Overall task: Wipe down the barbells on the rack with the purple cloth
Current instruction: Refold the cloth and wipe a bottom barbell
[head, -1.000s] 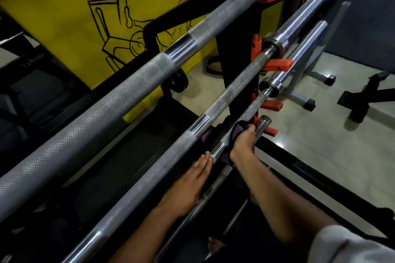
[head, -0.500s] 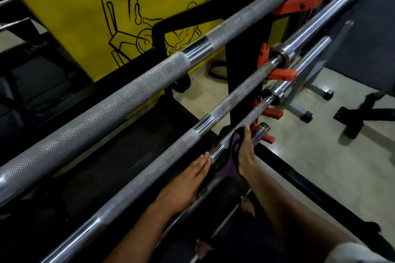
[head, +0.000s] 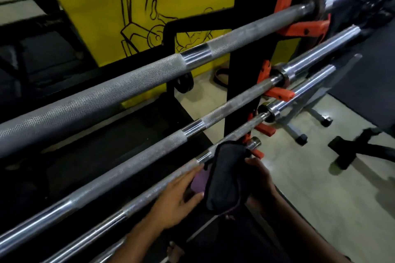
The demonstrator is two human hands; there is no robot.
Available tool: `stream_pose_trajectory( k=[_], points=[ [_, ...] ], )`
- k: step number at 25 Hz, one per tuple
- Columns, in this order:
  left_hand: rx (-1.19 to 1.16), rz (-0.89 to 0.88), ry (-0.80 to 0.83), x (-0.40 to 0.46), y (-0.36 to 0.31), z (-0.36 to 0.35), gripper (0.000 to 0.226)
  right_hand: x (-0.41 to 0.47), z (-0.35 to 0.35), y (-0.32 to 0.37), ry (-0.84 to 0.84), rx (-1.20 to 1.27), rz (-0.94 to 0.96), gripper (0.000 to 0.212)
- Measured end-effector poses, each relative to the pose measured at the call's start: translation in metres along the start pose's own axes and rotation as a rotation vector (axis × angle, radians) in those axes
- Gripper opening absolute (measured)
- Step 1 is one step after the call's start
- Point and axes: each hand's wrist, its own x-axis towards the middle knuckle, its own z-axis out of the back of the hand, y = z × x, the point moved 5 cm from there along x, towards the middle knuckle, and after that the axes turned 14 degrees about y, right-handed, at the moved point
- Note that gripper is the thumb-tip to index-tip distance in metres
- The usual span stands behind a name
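Purple cloth [head: 224,179] is draped over the third barbell [head: 149,193] down the rack, right hand [head: 259,179] clutching it to scrub, left hand [head: 177,200] resting flat, fingers straight, steadying that barbell just beside it.

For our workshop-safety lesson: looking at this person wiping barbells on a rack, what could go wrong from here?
1. The cloth is bunched around the third barbell; its loose lower edge might snag on the orange hooks.
2. The left hand rests fingers-flat on that bar, so fingers could be pinched if it rolls.
3. The right hand grips near the short bar end and may knock it.
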Motion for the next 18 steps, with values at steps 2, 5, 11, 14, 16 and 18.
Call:
stream_pose_trajectory(
  k=[2, 5, 11, 14, 16, 18],
  points=[
    [-0.334, 0.114, -0.019, 0.004, -0.008, -0.013, 0.044, 0.011, -0.004, 0.005, 0.09, 0.012, -0.068, 0.052],
    [-0.398, 0.204, -0.207, 0.002, -0.021, -0.004, 0.021, 0.028, 0.0, 0.034, 0.137, -0.14, -0.126, 0.048],
    [-0.237, 0.255, -0.366, 0.005, -0.065, 0.009, 0.016, 0.057, 0.038, 0.075, 0.527, -0.696, -0.366, 0.075],
    [-0.265, 0.268, -0.452, 0.017, -0.083, -0.011, 0.018, 0.057, 0.012, 0.061, 0.783, -1.072, -0.556, 0.059],
    [-0.143, 0.297, -0.485, 0.02, -0.091, -0.029, 0.017, 0.052, -0.012, 0.04, 1.002, -1.338, -0.541, 0.069],
    [-0.074, 0.349, -0.551, 0.015, -0.09, -0.044, 0.017, 0.049, -0.024, 0.021, 1.124, -1.625, -0.416, 0.069]
  ],
)
